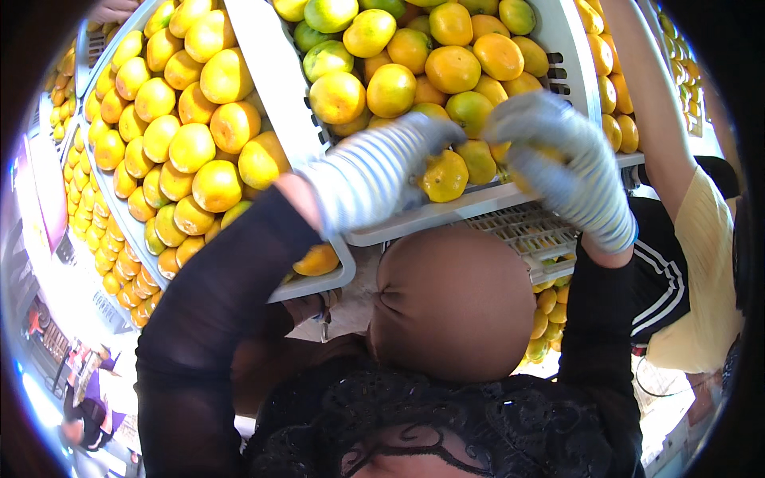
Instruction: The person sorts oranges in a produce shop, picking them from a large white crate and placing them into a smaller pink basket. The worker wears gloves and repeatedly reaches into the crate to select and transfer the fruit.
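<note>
Both my hands wear grey-and-white gloves with blue and yellow stripes and are blurred. My left hand (382, 161) reaches over the near part of a white plastic crate (454, 203) of mandarins. Its curled fingers are beside a yellow-orange mandarin (443, 176); whether they grip it is not clear. At the crate's near right corner, my right hand (562, 161) curls around a mandarin (523, 177), mostly hidden by the glove. Green-tinged and orange mandarins (452, 70) are heaped beyond my hands.
Left of my crate stands another crate (348, 263) piled with orange mandarins (191, 149). Under my crate's near edge, a slatted crate (526, 230) sits above more fruit (547, 316). A co-worker's bare arm (657, 89) extends along the right. Another person's hand (113, 10) appears at top left.
</note>
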Available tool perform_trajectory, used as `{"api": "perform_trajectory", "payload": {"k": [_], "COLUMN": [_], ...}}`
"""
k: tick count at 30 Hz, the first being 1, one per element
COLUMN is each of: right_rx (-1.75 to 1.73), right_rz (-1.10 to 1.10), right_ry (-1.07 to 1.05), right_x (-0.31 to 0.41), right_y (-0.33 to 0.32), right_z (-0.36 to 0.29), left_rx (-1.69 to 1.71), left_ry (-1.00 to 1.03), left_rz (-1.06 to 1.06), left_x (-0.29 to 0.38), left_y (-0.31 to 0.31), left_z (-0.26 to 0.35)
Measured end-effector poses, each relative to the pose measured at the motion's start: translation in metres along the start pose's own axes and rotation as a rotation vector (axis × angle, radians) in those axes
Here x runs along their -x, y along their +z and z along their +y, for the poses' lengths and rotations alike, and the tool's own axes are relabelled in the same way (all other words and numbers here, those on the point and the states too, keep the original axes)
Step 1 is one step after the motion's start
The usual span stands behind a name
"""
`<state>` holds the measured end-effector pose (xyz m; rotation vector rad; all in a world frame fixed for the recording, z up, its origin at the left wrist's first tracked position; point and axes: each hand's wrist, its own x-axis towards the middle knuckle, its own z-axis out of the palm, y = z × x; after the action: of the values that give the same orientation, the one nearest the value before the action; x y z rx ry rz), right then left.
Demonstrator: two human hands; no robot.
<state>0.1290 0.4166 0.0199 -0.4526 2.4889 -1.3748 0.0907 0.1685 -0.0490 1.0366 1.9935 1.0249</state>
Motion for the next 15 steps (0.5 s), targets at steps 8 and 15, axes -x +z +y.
{"api": "perform_trajectory", "payload": {"k": [8,15], "right_rx": [0.865,0.828], "right_rz": [-0.622,-0.586], "right_ry": [-0.193,-0.120], "right_x": [-0.025,-0.031], "right_y": [0.067,0.082], "right_z": [-0.010,-0.006], "left_rx": [-1.008,-1.156], "left_ry": [-0.033,-0.266], "left_rz": [-0.012,-0.084], "left_x": [0.031,0.001], "left_y": [-0.023,0.025], "left_z": [0.006,0.001]}}
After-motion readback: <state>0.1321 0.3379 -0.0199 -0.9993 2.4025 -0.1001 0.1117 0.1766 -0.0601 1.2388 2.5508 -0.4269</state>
